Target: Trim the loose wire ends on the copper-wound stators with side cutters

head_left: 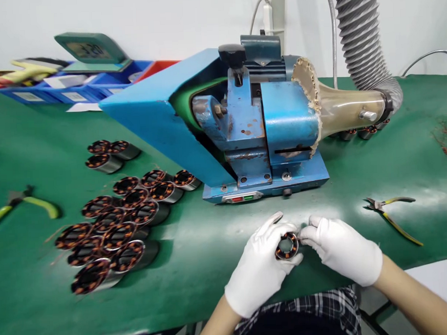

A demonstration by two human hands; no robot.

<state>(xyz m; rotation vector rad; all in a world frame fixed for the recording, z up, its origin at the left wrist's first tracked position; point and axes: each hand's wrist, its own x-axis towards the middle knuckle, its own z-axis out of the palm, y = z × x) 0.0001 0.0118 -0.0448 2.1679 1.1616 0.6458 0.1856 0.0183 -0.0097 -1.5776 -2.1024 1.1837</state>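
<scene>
Green tabletop (197,266), blue machine (291,106), copper-wound rings (119,234), two pliers (381,208), blue bins (70,96)

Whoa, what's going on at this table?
Someone's gloved left hand holds a metal ring with copper wire inside. The right hand has its fingers right by the ring's edge; I can't tell if they touch. More rings sit to the left, and a blue machine stands ahead.

Before blue machine (246,127): wound ring (288,254) partly covered by left hand (259,264). Left of machine: pliers (45,206) cut off by picture's edge.
</scene>
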